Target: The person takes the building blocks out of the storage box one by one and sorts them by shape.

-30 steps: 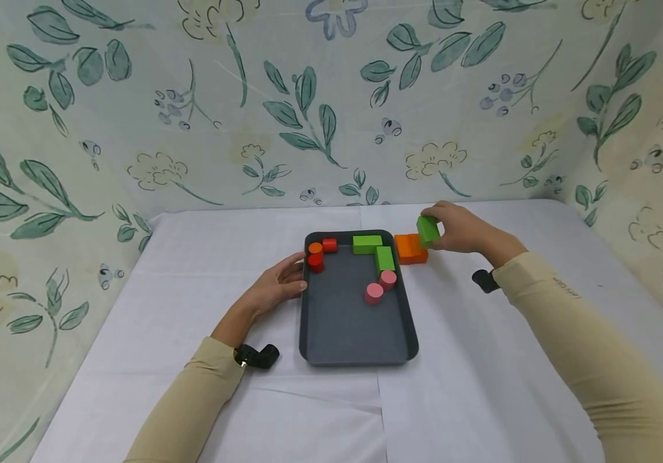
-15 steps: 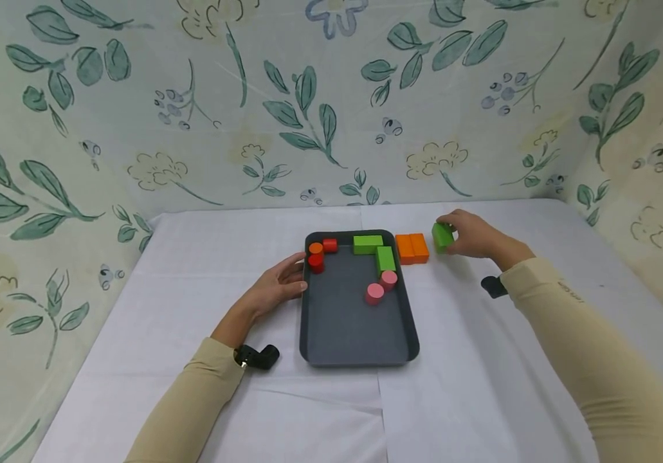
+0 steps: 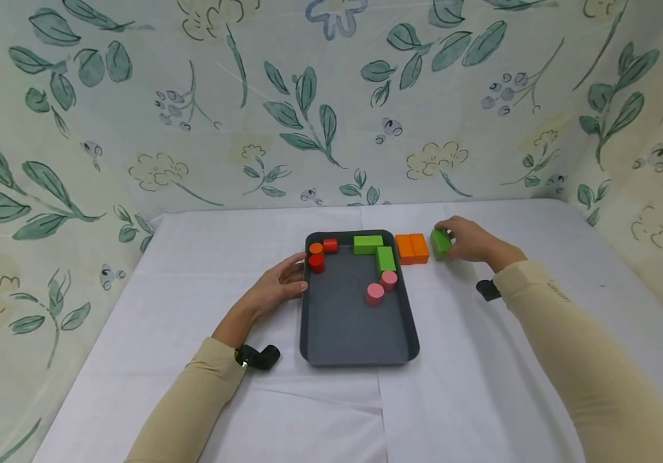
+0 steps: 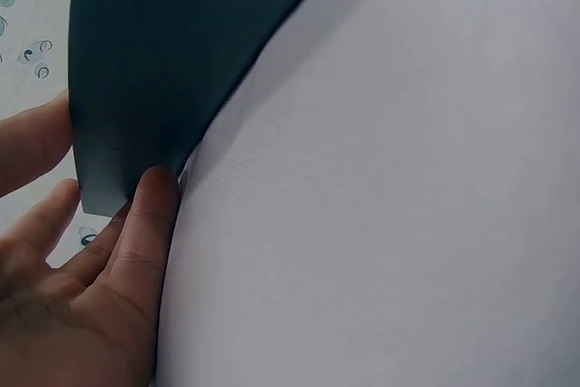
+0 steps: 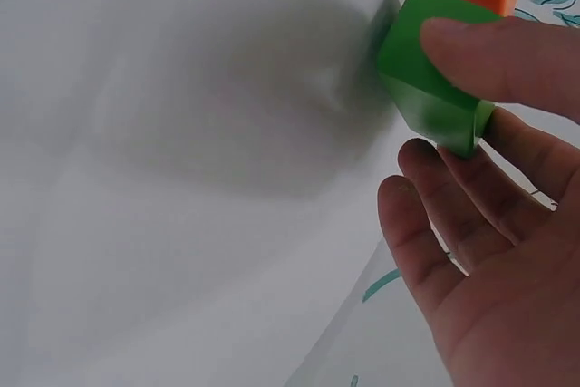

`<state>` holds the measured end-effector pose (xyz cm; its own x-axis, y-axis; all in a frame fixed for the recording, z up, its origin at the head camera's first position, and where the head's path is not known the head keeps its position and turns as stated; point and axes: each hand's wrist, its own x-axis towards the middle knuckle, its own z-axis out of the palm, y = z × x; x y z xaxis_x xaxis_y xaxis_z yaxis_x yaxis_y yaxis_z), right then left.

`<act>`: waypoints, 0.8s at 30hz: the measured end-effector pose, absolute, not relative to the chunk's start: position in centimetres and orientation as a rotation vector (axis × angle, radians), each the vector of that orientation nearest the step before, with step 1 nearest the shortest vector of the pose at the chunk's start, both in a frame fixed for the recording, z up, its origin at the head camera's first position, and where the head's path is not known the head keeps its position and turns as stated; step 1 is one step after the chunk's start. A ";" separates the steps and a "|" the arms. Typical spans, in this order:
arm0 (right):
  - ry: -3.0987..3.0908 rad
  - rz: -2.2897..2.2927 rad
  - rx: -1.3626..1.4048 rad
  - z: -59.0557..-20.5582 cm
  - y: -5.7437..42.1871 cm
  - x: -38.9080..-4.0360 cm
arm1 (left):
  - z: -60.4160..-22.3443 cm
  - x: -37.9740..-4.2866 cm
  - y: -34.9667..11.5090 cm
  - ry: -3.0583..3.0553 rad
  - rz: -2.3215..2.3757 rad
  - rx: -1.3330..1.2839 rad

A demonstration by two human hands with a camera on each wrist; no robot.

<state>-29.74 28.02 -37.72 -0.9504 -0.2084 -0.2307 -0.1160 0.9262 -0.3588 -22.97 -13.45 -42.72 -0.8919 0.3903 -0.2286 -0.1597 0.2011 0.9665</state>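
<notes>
My right hand [image 3: 472,242] pinches a green block [image 3: 440,244] between thumb and fingers, low over the white cloth. In the right wrist view the thumb lies on the green block's [image 5: 430,70] upper face, with fingers beneath its end. Just left of it, two orange blocks [image 3: 412,249] lie side by side against the tray's outer right wall. My left hand [image 3: 275,285] rests with loosely extended fingers at the left side of the dark grey tray [image 3: 360,341]. Its fingertips touch the tray's wall [image 4: 154,79] in the left wrist view.
Inside the tray are two green blocks [image 3: 368,244], two pink cylinders [image 3: 374,294], red cylinders [image 3: 316,263] and an orange cylinder [image 3: 316,248]. White cloth [image 3: 215,251] covers the table. A floral curtain [image 3: 331,103] stands behind it.
My right hand has carried the green block rightward and down, from over the orange blocks to the cloth beside them. The left hand and tray stay in place.
</notes>
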 end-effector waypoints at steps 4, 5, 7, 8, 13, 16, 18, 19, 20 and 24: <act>2.794 -0.508 -0.217 -38.2 27.7 -29.9 | -42.8 -23.0 -13.4 2.058 1.735 0.212; 2.788 -0.511 -0.207 -38.2 27.6 -30.0 | -42.8 -23.1 -13.4 2.059 1.733 0.214; 2.780 -0.513 -0.197 -38.4 27.5 -30.1 | -42.8 -23.1 -13.5 2.057 1.734 0.210; 2.775 -0.514 -0.194 -38.4 27.4 -30.2 | -42.8 -23.1 -13.5 2.060 1.731 0.209; 2.746 -0.528 -0.162 -38.6 27.0 -30.4 | -42.8 -23.0 -13.5 2.055 1.741 0.198; 2.729 -0.534 -0.149 -38.7 26.9 -30.4 | -42.7 -23.0 -13.5 2.057 1.740 0.203; 2.723 -0.538 -0.144 -38.7 26.9 -30.3 | -42.7 -23.0 -13.5 2.053 1.743 0.209; 2.722 -0.541 -0.142 -38.7 26.9 -30.3 | -42.7 -23.0 -13.5 2.052 1.746 0.212; 2.721 -0.544 -0.140 -38.7 26.8 -30.3 | -42.8 -23.1 -13.5 2.053 1.746 0.213; 2.721 -0.547 -0.146 -38.7 26.8 -30.3 | -42.9 -23.1 -13.6 2.050 1.746 0.212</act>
